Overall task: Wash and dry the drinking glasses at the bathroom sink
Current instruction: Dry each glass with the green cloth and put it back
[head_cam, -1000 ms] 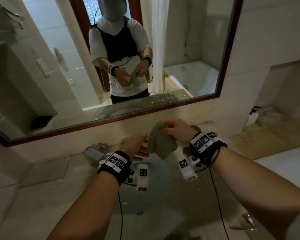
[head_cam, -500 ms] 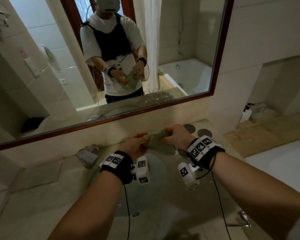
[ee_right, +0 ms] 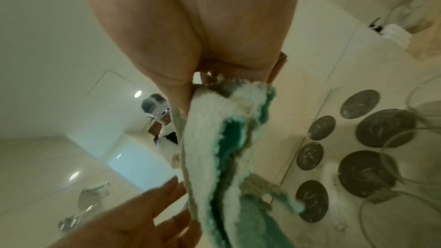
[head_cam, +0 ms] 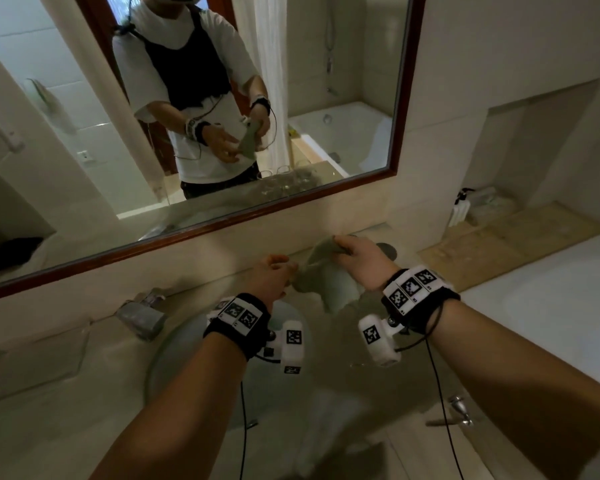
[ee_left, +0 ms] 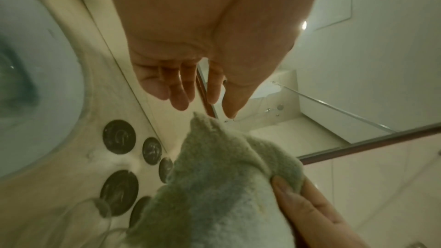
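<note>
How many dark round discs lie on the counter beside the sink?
6, in the right wrist view: four in a curved row, two beside them. The cloth may hide more.

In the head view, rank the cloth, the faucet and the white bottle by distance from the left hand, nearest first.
1. Cloth: just right of the left hand, fingertips at its edge.
2. Faucet: on the counter to the left.
3. White bottle: far right, on the ledge.
</note>
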`<action>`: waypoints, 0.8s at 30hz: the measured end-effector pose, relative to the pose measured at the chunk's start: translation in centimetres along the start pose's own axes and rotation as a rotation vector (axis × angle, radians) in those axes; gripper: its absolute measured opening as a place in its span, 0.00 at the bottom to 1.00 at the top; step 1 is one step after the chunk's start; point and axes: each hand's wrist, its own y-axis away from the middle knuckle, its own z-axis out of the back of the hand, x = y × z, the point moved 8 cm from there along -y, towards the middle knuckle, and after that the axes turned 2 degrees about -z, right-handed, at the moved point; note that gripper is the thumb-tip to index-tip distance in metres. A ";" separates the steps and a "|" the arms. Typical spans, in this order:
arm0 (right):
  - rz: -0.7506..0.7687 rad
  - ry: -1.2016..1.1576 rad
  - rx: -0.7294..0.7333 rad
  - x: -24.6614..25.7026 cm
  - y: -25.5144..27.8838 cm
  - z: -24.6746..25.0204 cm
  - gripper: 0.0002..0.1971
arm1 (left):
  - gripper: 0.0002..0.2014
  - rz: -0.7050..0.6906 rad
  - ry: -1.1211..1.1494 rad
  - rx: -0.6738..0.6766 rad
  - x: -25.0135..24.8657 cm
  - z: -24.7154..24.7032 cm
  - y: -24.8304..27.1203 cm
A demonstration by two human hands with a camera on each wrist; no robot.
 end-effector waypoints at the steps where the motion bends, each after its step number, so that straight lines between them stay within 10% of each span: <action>1: -0.026 -0.037 -0.033 -1.1 0.4 0.9 0.16 | 0.14 0.006 -0.011 0.022 0.2 -1.1 -0.1; 6: -0.191 -0.139 -0.171 -6.7 2.6 4.2 0.04 | 0.15 0.029 -0.088 0.113 2.4 -6.3 -1.0; 17: -0.382 -0.118 -0.351 -13.4 8.1 6.6 0.17 | 0.09 0.077 -0.455 0.242 9.3 -12.4 -3.0; 24: -0.431 -0.120 -0.353 -16.3 8.4 5.8 0.13 | 0.29 0.046 -0.651 0.357 14.2 -16.3 -6.8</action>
